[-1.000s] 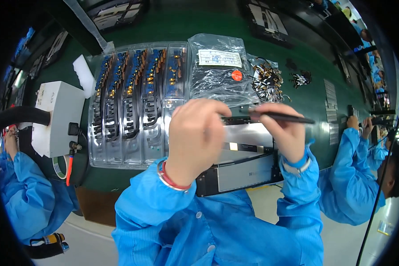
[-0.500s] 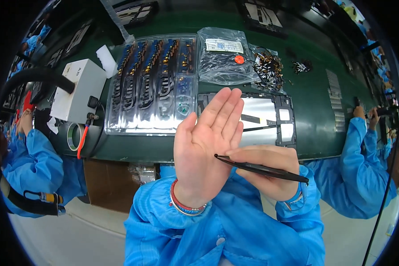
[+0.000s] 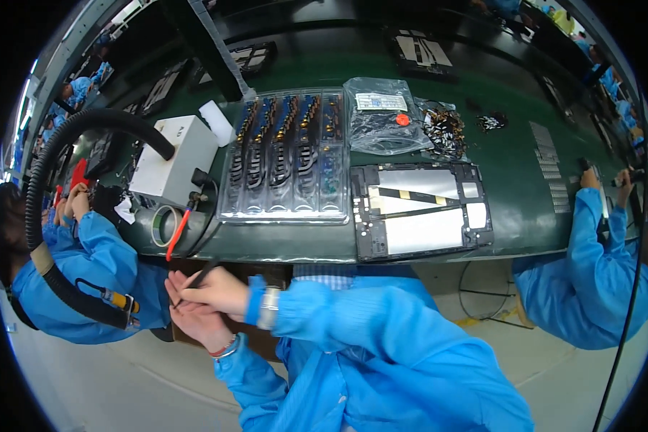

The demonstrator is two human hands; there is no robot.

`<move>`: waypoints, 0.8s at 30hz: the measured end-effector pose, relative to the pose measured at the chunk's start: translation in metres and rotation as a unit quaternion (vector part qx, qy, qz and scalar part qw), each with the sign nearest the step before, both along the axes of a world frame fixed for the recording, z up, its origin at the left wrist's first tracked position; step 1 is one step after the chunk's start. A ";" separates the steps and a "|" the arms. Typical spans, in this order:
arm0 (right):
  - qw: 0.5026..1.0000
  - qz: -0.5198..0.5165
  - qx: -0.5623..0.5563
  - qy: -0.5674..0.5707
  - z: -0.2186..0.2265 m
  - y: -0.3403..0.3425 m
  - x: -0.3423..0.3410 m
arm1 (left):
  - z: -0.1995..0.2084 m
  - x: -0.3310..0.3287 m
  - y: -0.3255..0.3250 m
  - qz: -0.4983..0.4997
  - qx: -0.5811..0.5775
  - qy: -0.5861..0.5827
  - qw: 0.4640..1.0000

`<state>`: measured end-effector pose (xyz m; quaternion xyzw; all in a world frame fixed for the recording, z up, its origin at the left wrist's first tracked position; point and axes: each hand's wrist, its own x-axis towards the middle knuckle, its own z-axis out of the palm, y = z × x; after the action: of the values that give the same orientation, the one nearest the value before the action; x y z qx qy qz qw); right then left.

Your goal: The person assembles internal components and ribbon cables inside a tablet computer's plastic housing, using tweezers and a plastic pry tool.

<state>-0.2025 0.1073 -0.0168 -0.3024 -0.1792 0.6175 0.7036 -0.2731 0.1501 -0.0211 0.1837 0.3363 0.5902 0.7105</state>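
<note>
Off the table's front edge, at the lower left, my left hand [image 3: 203, 325] is held palm up with its fingers stretched out. My right hand [image 3: 225, 292] crosses over it, pinching a pair of black tweezers [image 3: 204, 275]. The tweezers' tip points down to the left palm; whether a small part sits there is too small to tell. On the table to the right lies a flat device frame [image 3: 423, 232] with silver plates and a black strip across it. A clear plastic tray [image 3: 284, 217] of dark cable parts with gold ends stands left of the frame.
Behind the frame are a clear bag [image 3: 378, 133] and a heap of small parts [image 3: 445, 131]. At left stand a white box [image 3: 171, 160], a tape roll [image 3: 165, 225] and a black hose [image 3: 45, 155]. Co-workers in blue sit on both sides; a cardboard box [image 3: 266, 347] is below.
Both my hands have moved left and off the table's front, away from the device frame, which now shows whole. The tweezers stay in my right hand. The view has shifted.
</note>
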 end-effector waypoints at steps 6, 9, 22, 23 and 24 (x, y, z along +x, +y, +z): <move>0.991 0.100 -0.066 0.058 -0.005 0.072 -0.066 | -0.048 -0.095 0.053 -0.077 0.178 -0.005 0.981; 0.985 0.141 -0.089 0.044 -0.008 0.070 -0.073 | -0.048 -0.106 0.055 -0.319 0.287 -0.245 0.869; 0.800 -0.332 -0.025 -0.500 0.073 -0.248 0.183 | 0.039 0.071 -0.059 -0.384 0.341 0.178 0.839; 0.711 -0.359 -0.097 -0.597 0.072 -0.263 0.211 | 0.051 0.102 -0.073 -0.452 0.388 0.245 0.765; 0.702 -0.331 -0.149 -0.613 0.070 -0.270 0.239 | 0.065 0.133 -0.083 -0.473 0.488 0.278 0.679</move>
<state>0.0368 -0.1632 0.0533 -0.7549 -0.3654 0.0418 0.5429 -0.1403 0.0667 0.0440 0.7946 0.0503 0.1779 0.5783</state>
